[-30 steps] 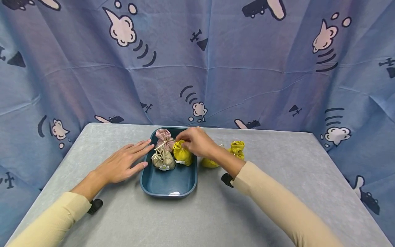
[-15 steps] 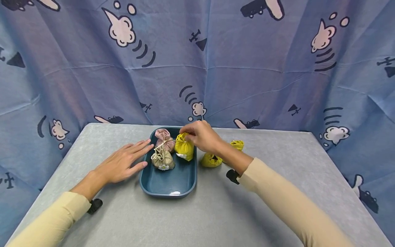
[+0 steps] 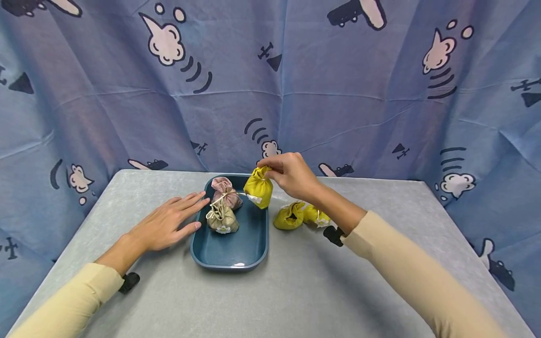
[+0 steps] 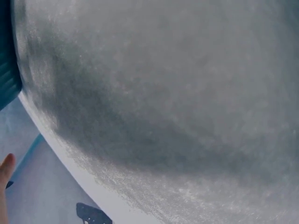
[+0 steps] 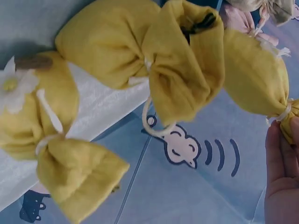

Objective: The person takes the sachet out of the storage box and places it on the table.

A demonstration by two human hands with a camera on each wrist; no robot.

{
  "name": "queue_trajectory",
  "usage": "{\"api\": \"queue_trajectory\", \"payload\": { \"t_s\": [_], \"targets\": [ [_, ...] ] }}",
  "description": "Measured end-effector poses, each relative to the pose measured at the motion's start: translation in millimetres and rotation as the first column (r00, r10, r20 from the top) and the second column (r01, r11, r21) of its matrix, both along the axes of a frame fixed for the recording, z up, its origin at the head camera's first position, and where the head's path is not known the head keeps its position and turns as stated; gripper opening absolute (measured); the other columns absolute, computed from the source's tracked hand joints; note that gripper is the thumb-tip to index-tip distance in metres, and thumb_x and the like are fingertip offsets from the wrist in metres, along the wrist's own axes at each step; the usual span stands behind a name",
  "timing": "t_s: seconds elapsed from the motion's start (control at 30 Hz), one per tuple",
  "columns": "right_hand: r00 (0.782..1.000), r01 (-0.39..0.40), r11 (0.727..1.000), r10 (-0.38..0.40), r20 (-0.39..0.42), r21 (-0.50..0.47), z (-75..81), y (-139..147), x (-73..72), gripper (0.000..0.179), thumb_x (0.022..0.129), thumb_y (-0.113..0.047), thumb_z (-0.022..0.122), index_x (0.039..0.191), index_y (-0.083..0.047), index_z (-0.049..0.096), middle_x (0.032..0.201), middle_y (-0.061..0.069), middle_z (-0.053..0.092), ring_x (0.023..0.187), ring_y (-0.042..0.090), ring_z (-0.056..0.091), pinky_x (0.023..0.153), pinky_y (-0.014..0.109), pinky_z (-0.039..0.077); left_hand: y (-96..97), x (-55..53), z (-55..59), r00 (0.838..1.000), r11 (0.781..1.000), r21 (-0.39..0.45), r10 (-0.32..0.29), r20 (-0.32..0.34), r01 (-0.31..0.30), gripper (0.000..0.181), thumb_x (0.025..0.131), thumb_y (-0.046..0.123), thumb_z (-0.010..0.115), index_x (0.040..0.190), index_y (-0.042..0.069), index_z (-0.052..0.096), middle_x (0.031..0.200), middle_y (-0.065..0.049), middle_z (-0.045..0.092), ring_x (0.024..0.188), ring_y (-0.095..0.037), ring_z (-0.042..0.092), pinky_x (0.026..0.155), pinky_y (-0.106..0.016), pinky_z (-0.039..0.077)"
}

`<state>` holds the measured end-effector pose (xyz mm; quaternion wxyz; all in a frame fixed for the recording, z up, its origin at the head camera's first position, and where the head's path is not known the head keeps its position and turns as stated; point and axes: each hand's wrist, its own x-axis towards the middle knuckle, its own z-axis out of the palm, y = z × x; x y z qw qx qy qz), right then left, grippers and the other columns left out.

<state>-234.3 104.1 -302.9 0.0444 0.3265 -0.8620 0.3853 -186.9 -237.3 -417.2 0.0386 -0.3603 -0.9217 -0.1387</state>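
Hands: the yellow drawstring pouch (image 3: 259, 191) is pinched by the right hand (image 3: 296, 174); the left hand (image 3: 169, 221) is laid with fingers extended beside the blue tray (image 3: 230, 249), nothing held.
Pouch place: held neck-up at the tray's far right corner.
Pouch body: judged light, soft, hardly slippery.
Pouch neck (image 3: 263, 172): best gripped where gathered.
White flower (image 3: 254, 199): better left unpressed; it could be torn loose.

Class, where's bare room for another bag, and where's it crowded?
Bare: the near end of the tray, in front of the beige bag; the table between tray and right sleeve. Crowded: around the pink bag and the two yellow bags beside the tray.
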Motion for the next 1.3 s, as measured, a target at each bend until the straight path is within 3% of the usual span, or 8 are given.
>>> {"api": "queue_trajectory", "payload": {
  "t_s": [0.37, 0.77, 1.3],
  "targets": [
    [0.995, 0.099, 0.995, -0.100, -0.021, -0.021, 4.1, 31, -4.9, 0.025, 0.089, 0.011, 0.067, 0.112, 0.003, 0.074, 0.108, 0.015, 0.073, 0.097, 0.025, 0.072, 0.082, 0.033, 0.058, -0.3, 0.0, 0.6, 1.000, 1.000, -0.002, -0.001, 0.003, 0.001, 0.063, 0.103, 0.043, 0.051, 0.157, 0.016, 0.033, 0.161, -0.010, 0.029, 0.147, -0.031, 0.030, 0.114, -0.059, 0.025],
    [0.978, 0.209, 0.978, -0.209, -0.016, 0.016, -12.5, 53, -7.2, 0.023, 0.091, 0.007, 0.065, 0.112, 0.002, 0.074, 0.106, 0.014, 0.074, 0.091, 0.024, 0.071, 0.079, 0.037, 0.059, 0.9, -0.3, -0.9, 0.999, 1.000, 0.003, -0.012, -0.037, 0.012, 0.062, 0.103, 0.040, 0.052, 0.156, 0.014, 0.036, 0.160, -0.010, 0.032, 0.145, -0.032, 0.032, 0.113, -0.057, 0.027],
    [0.968, 0.245, 0.968, -0.248, 0.041, 0.060, -40.7, 70, -8.1, 0.025, 0.093, 0.005, 0.065, 0.117, 0.001, 0.072, 0.110, 0.014, 0.073, 0.090, 0.023, 0.070, 0.076, 0.036, 0.058, 1.6, 0.6, -0.6, 0.999, 1.000, 0.008, -0.010, -0.033, 0.010, 0.062, 0.103, 0.040, 0.052, 0.156, 0.015, 0.035, 0.161, -0.010, 0.031, 0.146, -0.030, 0.032, 0.113, -0.057, 0.027]
  ]
}}
